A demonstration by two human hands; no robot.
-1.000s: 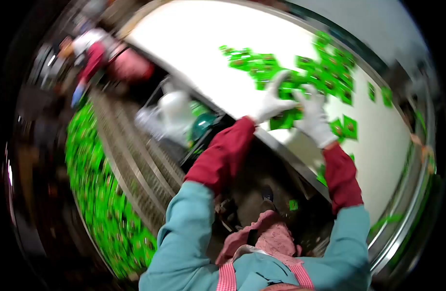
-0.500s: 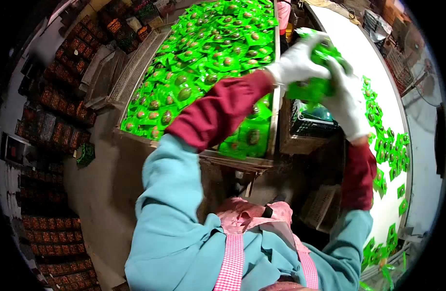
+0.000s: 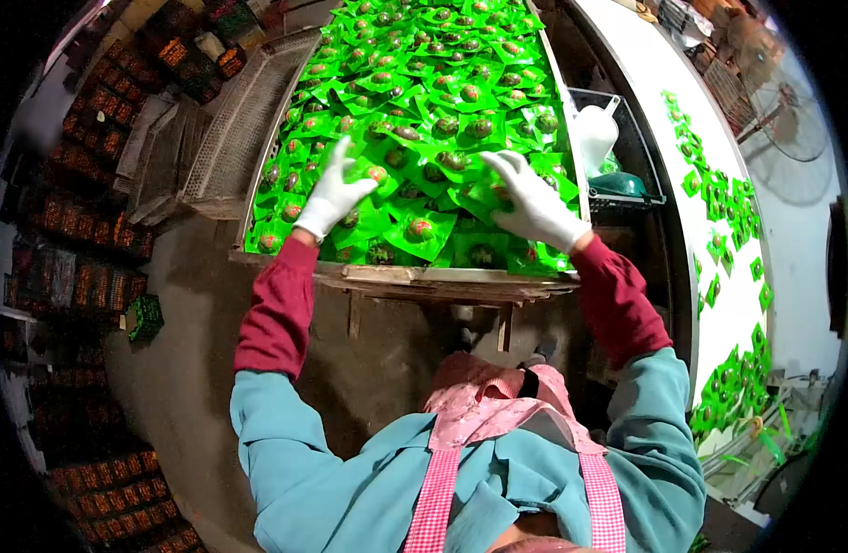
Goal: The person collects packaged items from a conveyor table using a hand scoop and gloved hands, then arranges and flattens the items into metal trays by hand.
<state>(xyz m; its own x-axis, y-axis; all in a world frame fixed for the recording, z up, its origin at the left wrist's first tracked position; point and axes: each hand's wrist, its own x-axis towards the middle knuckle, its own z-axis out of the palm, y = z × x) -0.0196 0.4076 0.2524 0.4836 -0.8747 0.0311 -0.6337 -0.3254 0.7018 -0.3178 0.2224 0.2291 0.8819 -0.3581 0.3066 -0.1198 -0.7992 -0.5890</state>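
Observation:
Many bright green sachets with a dark oval picture in the middle, such as this green sachet (image 3: 419, 229), cover a wide wooden-edged tray (image 3: 415, 275) in front of me. Over the tray's left part is my left hand (image 3: 335, 195) in a white glove, thumb and fingers spread. My right hand (image 3: 533, 200), also white-gloved, is over the right part with its fingers apart and bent down toward the sachets. Neither hand grips anything that I can see. Whether the fingertips touch the sachets is hard to tell.
Right of the tray, a black crate (image 3: 659, 199) holds a white scoop (image 3: 594, 136) and a dark green bowl (image 3: 618, 183). Beyond it runs a white belt (image 3: 641, 74) with scattered green sachets. A fan (image 3: 793, 120) stands far right. Stacked crates (image 3: 83, 226) line the left wall.
Both hands have come from the upper right, where they held green sachets together, to the tray, and are apart and without them. The view has turned toward the tray.

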